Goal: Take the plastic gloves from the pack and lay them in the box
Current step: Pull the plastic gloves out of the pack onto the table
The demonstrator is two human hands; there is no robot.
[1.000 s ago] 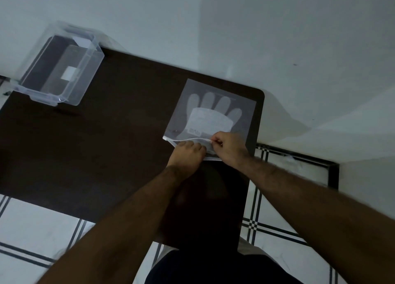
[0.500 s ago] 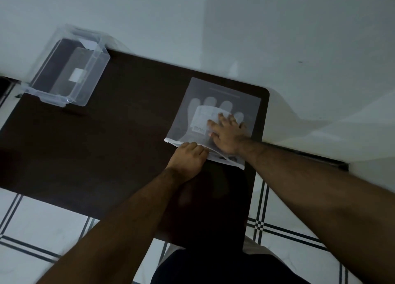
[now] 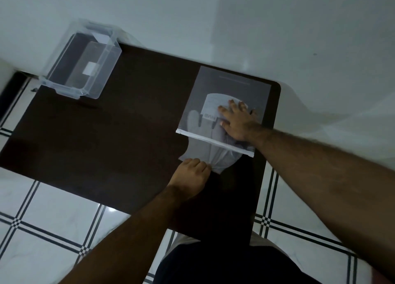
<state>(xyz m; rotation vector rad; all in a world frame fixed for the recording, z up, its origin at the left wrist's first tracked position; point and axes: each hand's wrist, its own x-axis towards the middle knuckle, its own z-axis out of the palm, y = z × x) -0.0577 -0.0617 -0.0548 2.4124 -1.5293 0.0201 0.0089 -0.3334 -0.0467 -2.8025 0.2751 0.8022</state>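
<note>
A frosted zip pack point(image 3: 233, 87) lies flat on the right end of a dark table point(image 3: 119, 134), its white zip strip toward me. My right hand point(image 3: 237, 121) presses flat on the pack, fingers spread over a white label card inside. My left hand point(image 3: 190, 176) pinches the cuff end of the translucent plastic gloves point(image 3: 215, 155), which stick out past the zip strip toward the table's near edge. A clear plastic box point(image 3: 83, 59) stands open at the far left corner of the table, well away from both hands.
The table stands against a pale wall. White floor tiles with black lines show below the near edge and to the right. My dark-clothed legs are at the bottom of the view.
My left hand has drawn the gloves partly out of the pack toward me. My right hand has slid further up the pack and holds it down.
</note>
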